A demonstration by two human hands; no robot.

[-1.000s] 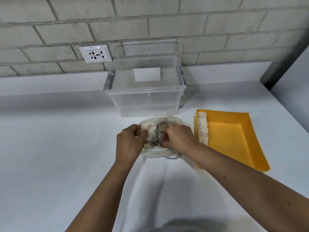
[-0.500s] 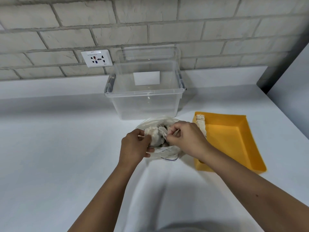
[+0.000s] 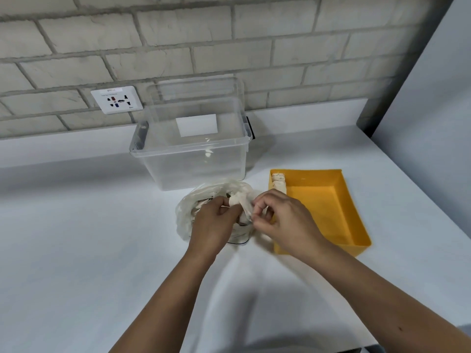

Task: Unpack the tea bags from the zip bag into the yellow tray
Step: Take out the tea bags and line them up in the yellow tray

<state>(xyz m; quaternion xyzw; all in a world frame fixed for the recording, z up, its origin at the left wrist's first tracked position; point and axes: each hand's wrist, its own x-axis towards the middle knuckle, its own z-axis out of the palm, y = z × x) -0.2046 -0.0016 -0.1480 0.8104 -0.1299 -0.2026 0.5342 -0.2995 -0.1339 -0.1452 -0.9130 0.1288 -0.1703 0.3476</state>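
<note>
I see both hands meeting over the zip bag [image 3: 184, 215], a crumpled clear plastic pouch lying on the white worktop [image 3: 76, 250] about midway between its left and right edges, just in front of a clear storage bin [image 3: 193, 164]. My left hand [image 3: 211, 225] is down at the bag's open mouth with its fingers [image 3: 224, 201] curled round the gathered plastic. My right hand [image 3: 283, 222] sits just beside it, thumb and forefinger pinching a pale tea bag [image 3: 242, 206] at the mouth of the pouch, the other fingers loosely bent. I cannot tell exactly where the tea bag ends and the plastic begins, since the two are nearly the same colour. More pale lumps show inside the pouch, partly hidden by my left hand. The yellow tray [image 3: 356, 225] stands on the worktop just right of the bag, near the right edge, with my right wrist over its near left corner. A row of tea bags [image 3: 279, 183] stands against its left wall, at the far end. A wall socket [image 3: 116, 99] is set in the brick wall [image 3: 254, 47] behind the bin.
</note>
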